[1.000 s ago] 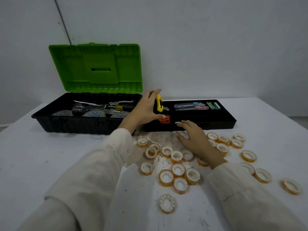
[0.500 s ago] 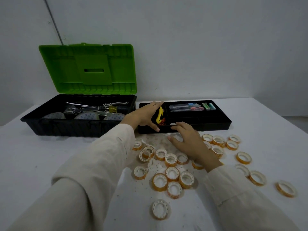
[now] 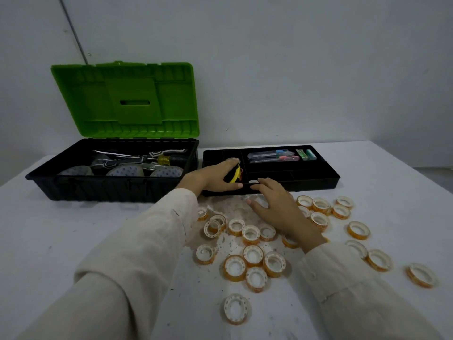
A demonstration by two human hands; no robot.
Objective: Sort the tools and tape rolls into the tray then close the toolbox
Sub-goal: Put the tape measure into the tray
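left grip [image 3: 215, 178]: arm outstretched, fingers curled round tape measure [image 3: 234, 173] | right grip [image 3: 275, 206]: palm down, fingers spread

Centre frame: left hand [image 3: 215, 177] covers part of yellow-black tool [image 3: 235, 173]; right hand [image 3: 277, 207] hides some tape rolls [image 3: 289, 242]; sleeves [image 3: 137, 253] cut at btm edge.

Orange tape rolls [image 3: 253, 255] loose before black tray [image 3: 306, 186]
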